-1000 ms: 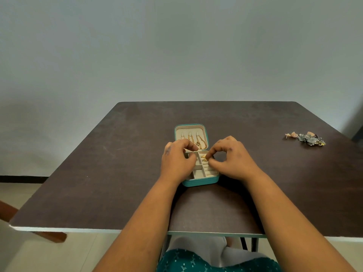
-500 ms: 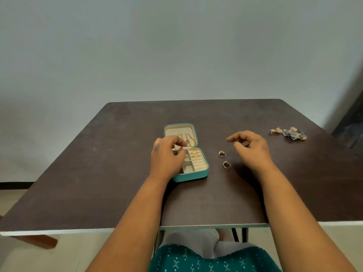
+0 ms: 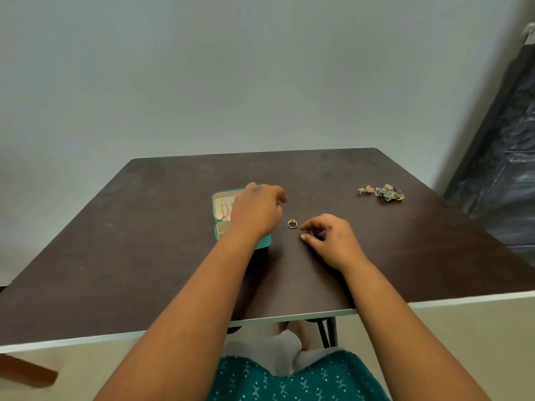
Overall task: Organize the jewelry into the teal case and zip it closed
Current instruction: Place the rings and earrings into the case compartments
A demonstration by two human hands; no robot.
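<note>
Right hand [image 3: 333,241]: lowered onto the surface [image 3: 144,256] near its middle, thumb and forefinger pinching a thin ring [image 3: 309,233] that lies at the fingertips; remaining fingers curled.
Left hand [image 3: 257,212]: held over the teal case [image 3: 220,212], fingers curled loosely; whether anything is held between them cannot be told.
Teal case: open, resting left of the surface's middle, lid laid flat toward the far edge. Cream lining visible; gold pieces [image 3: 225,211] seen against the lid panel. Near half with its compartments mostly hidden under the left hand and wrist.
Gold ring [image 3: 292,224]: lying loose on the surface between the two hands, just beside the case's right side, apart from both hands.
Loose jewelry pile [image 3: 382,193]: mixed grey and gold pieces, near the far right corner of the surface, well apart from the case and hands.
Markings: no brand, label or legible writing on the case or surface.
Below the near edge: grey cloth [image 3: 285,357] and teal patterned fabric [image 3: 289,383].
</note>
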